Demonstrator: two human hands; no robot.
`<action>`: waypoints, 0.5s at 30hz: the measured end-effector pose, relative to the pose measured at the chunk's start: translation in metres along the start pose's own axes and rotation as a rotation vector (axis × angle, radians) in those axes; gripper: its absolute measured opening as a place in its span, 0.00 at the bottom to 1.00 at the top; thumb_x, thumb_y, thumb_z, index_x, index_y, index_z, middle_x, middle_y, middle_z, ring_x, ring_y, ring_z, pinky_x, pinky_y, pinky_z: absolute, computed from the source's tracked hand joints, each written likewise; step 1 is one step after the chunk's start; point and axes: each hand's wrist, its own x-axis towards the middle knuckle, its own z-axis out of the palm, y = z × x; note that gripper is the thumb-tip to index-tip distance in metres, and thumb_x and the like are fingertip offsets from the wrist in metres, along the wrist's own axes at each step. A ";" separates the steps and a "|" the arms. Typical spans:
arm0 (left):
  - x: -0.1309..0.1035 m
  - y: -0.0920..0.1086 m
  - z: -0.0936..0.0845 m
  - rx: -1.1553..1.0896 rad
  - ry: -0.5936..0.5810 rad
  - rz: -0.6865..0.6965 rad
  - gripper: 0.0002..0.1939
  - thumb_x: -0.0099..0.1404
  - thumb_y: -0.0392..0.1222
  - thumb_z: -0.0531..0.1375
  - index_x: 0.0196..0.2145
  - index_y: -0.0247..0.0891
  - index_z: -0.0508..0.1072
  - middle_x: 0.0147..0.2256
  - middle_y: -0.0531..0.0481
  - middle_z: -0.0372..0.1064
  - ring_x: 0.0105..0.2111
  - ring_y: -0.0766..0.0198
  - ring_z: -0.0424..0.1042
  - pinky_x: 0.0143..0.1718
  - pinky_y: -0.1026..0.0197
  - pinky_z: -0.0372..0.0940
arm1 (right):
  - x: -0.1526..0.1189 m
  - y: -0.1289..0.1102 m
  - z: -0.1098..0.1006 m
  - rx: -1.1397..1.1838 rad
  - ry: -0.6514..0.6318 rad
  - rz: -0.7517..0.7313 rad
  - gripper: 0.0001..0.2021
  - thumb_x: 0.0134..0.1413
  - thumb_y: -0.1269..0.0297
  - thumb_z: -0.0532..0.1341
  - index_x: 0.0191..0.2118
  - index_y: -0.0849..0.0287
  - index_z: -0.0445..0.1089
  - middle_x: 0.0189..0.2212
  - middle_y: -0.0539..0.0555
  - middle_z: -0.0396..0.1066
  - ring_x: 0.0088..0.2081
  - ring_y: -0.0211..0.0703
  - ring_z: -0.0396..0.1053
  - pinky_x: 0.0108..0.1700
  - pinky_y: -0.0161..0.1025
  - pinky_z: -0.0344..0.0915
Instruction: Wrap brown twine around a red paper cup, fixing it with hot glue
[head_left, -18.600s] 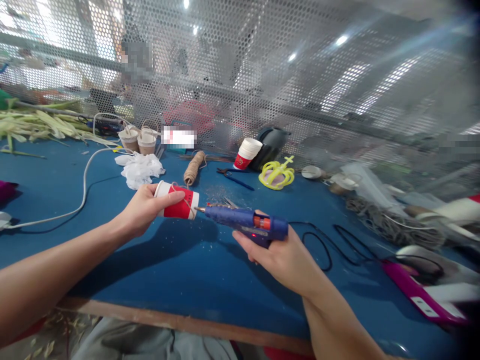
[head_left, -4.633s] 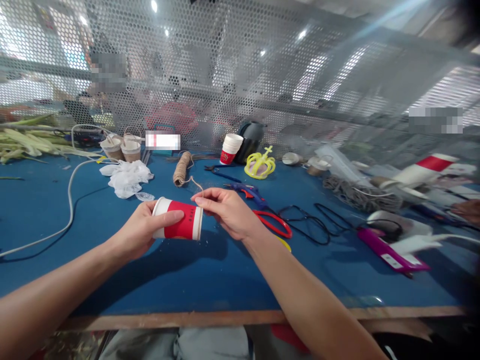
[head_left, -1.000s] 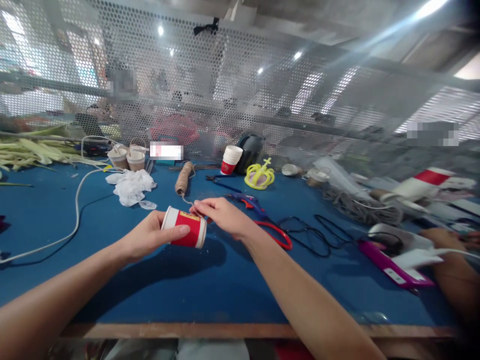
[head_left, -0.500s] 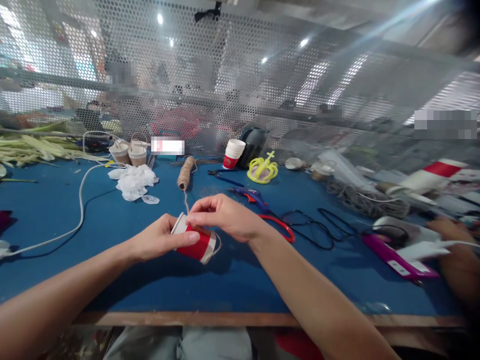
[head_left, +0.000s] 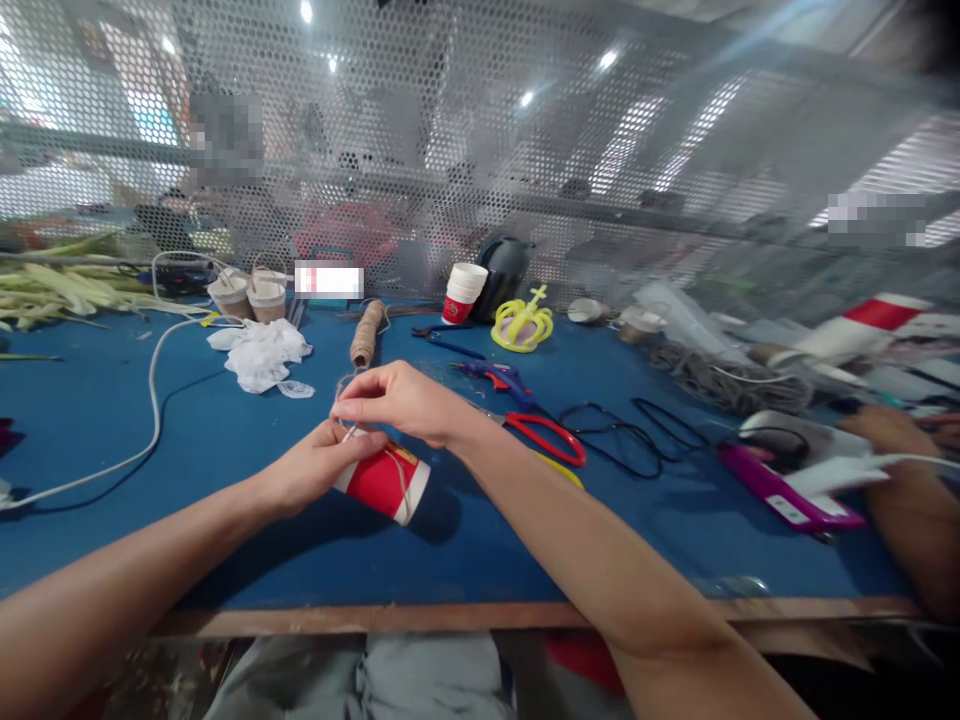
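Observation:
A red and white paper cup (head_left: 386, 482) lies tilted in my left hand (head_left: 319, 463), thumb across its side near the rim. My right hand (head_left: 397, 400) is just above the rim, thumb and fingertips pinched on a strand of twine (head_left: 345, 388). Part of that twine runs along the cup's red side. Behind my hands lies a spool of brown twine (head_left: 367, 335). To the right of my right wrist are red-handled scissors (head_left: 546, 438) and a blue glue gun (head_left: 499, 380).
White crumpled cloth (head_left: 262, 352) and two twine-wrapped cups (head_left: 251, 297) sit at back left. Stacked cups (head_left: 463, 293), a yellow crown (head_left: 523, 326) and pliers (head_left: 450, 343) lie farther back. Another person's arm (head_left: 911, 510) is at the right, near a purple box (head_left: 787, 492). Cables cross the blue table (head_left: 285, 570).
My right hand has moved left and slightly up with the twine. The cup has turned, and twine now shows along its side. More of the scissors is visible.

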 end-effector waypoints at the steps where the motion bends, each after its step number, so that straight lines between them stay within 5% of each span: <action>1: 0.000 0.001 0.000 -0.004 0.004 -0.007 0.12 0.51 0.46 0.63 0.22 0.33 0.74 0.19 0.52 0.70 0.18 0.72 0.64 0.22 0.70 0.58 | 0.001 0.001 0.001 -0.007 0.007 0.004 0.03 0.42 0.70 0.62 0.25 0.64 0.70 0.22 0.48 0.68 0.26 0.32 0.63 0.33 0.32 0.60; 6: -0.001 0.004 0.000 0.026 0.080 -0.007 0.15 0.52 0.46 0.61 0.15 0.33 0.71 0.13 0.53 0.65 0.13 0.73 0.58 0.17 0.69 0.53 | 0.001 0.006 -0.016 -0.218 0.108 -0.011 0.07 0.45 0.64 0.60 0.25 0.63 0.70 0.19 0.48 0.65 0.22 0.32 0.60 0.27 0.33 0.58; 11: -0.001 0.010 -0.002 -0.026 0.194 0.046 0.14 0.52 0.45 0.60 0.16 0.33 0.71 0.14 0.53 0.66 0.14 0.72 0.61 0.17 0.70 0.54 | -0.015 0.029 -0.091 -0.655 0.633 0.108 0.11 0.50 0.58 0.57 0.25 0.61 0.69 0.21 0.51 0.65 0.25 0.38 0.63 0.28 0.37 0.59; 15: 0.002 0.013 -0.004 -0.066 0.304 0.083 0.12 0.52 0.46 0.60 0.20 0.34 0.72 0.17 0.52 0.68 0.16 0.70 0.64 0.18 0.69 0.56 | -0.036 0.068 -0.146 -0.664 0.669 0.236 0.07 0.53 0.64 0.57 0.32 0.61 0.69 0.31 0.55 0.69 0.33 0.41 0.66 0.34 0.39 0.64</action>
